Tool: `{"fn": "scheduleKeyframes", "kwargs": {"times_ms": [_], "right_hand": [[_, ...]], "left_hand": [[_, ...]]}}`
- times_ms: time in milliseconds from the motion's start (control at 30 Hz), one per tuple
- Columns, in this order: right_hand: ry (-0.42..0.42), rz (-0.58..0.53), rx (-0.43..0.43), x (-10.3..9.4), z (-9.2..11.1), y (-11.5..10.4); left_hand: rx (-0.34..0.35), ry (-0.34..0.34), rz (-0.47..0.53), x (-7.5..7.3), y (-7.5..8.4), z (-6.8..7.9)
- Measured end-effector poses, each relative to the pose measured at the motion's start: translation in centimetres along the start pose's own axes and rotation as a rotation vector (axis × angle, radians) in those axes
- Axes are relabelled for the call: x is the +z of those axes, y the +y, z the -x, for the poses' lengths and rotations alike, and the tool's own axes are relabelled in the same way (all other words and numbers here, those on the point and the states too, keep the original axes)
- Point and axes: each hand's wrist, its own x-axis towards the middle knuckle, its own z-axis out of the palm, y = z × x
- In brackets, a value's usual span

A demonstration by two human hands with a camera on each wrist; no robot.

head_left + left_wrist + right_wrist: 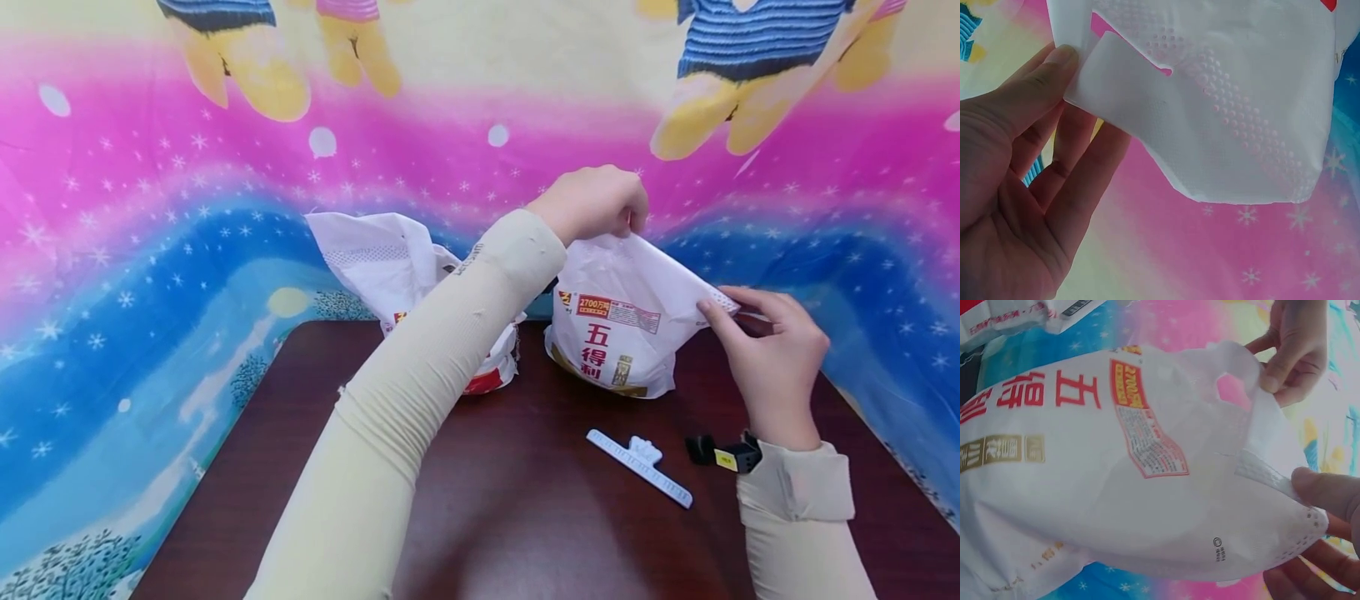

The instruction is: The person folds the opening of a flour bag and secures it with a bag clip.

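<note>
A white plastic bag (611,308) with red Chinese lettering stands upright on the table, its lower part full and its top drawn up. My left hand (596,200) reaches across and pinches the top edge at one corner. In the left wrist view, thumb and fingers (1088,181) grip a folded flap beside a cut-out hole. My right hand (780,354) pinches the opposite top corner between thumb and fingers, where the edge is folded over. In front of the bag lies a pale blue sealing clip (637,467) with a ruler-like bar.
A second white bag (390,250) with a red lower part stands to the left, partly behind my left sleeve. The dark wooden table (510,508) meets a colourful cloth backdrop (480,100) at its back and sides.
</note>
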Motion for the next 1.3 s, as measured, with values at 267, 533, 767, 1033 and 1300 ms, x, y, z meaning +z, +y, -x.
{"fn": "scheduleKeyframes", "kwargs": {"times_ms": [267, 533, 767, 1033, 1300], "right_hand": [[0.000, -0.005, 0.139, -0.5, 0.9, 0.3], [-0.076, 0.034, 0.298, -1.3, 2.0, 0.4], [-0.208, 0.093, 0.438, -1.6, 2.9, 0.9], [-0.459, 0.153, 0.375, -1.2, 4.1, 1.7], [-0.620, 0.217, 0.317, -0.7, 4.3, 2.3]], "left_hand": [[0.008, -0.001, 0.006, 0.2, -0.2, 0.0], [0.022, -0.011, -0.039, -0.1, 0.1, -0.1], [0.017, -0.046, -0.018, -0.7, 0.2, 0.0], [0.013, -0.060, -0.010, -1.1, 0.3, 0.0], [0.006, -0.046, -0.008, -0.9, 0.2, -0.1]]}}
